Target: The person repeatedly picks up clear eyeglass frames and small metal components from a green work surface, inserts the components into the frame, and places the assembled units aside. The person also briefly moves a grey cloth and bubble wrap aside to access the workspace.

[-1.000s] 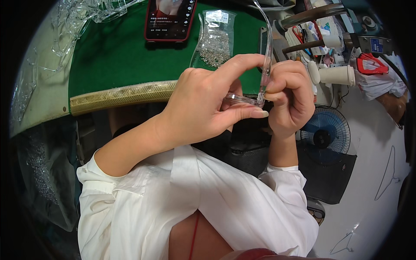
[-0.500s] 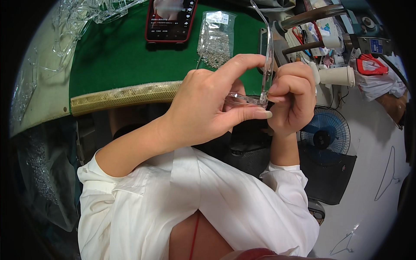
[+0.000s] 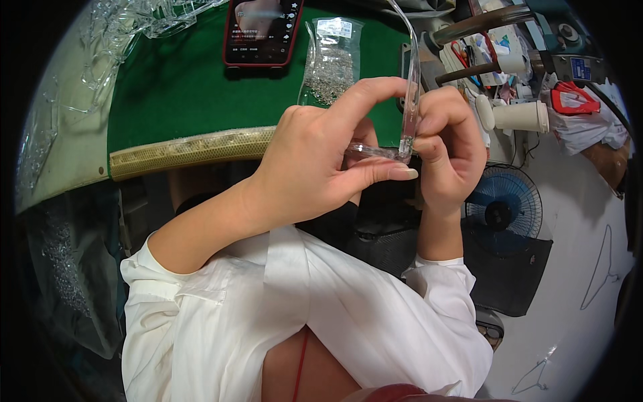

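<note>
My left hand (image 3: 301, 161) is closed around the front of a clear plastic eyeglass frame (image 3: 410, 110), with the thumb below and the index finger arched above. One temple arm stands up from the hinge corner, passing the left index fingertip. Most of the front is hidden behind my fingers. My right hand (image 3: 455, 144) is curled just right of that corner, thumb and fingertip pinched close at the hinge. Whatever small thing lies in this pinch is too small to make out. Beyond my hands, a clear bag (image 3: 333, 57) of tiny metal parts lies on the green mat (image 3: 181, 87).
A phone (image 3: 258, 40) with a lit screen lies on the mat, left of the bag. Clear frames (image 3: 147, 20) are heaped at the far left. A gold mesh-patterned strip (image 3: 194, 153) edges the table. Machine bars (image 3: 479, 27), a white cup (image 3: 522, 116) and a fan (image 3: 502, 208) are on the right.
My right fingers have shifted at the hinge, the thumb now showing more. The temple arm has moved slightly left. My left hand keeps its grip, and the phone's screen picture differs.
</note>
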The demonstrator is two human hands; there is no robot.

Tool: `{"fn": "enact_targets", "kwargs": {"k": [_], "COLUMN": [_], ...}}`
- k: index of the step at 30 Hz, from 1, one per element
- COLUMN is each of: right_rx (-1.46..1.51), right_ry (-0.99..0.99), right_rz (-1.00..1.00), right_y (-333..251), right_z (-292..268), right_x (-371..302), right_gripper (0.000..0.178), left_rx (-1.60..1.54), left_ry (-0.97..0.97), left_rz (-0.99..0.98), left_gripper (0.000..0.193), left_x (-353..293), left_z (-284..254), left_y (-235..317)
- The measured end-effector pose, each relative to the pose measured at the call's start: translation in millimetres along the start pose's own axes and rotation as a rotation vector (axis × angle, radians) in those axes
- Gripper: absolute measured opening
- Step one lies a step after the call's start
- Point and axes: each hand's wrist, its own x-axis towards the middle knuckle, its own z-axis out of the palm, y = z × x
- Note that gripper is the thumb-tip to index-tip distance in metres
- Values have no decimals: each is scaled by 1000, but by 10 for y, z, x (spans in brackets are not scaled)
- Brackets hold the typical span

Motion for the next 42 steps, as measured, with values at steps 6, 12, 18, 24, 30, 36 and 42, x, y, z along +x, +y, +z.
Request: {"fn": "enact_targets", "kwargs": {"k": [6, 12, 18, 24, 30, 36, 42], "right_rx": [0, -261, 91, 294, 189, 139, 78], "right_ry": [-58, -107, -9, 25, 210, 299, 433], "right_rz": [-23, -181, 68, 260, 244, 220, 247], "right_y": [42, 34, 64, 53, 30, 137, 331], "right_z": [-136, -202, -176, -302, -733, -1340, -1669], "right_x": [22, 30, -26, -60, 126, 295, 409], "right_gripper": [17, 16, 18, 25, 24, 20, 17], "left_rx": [-17, -72, -10, -55, -103, -150, -88], "left_ry": [-5, -21, -5, 91, 55, 52, 96], "left_rz": [14, -37, -3, 136, 187, 305, 325], "left_gripper": [67, 66, 66, 62, 43, 15, 7], "left_x": [63, 78, 121, 428, 931, 1427, 1757], "left_z": [46, 66, 102, 300, 633, 1017, 1196], "left_y": [30, 38, 14, -90, -286, -343, -370]}}
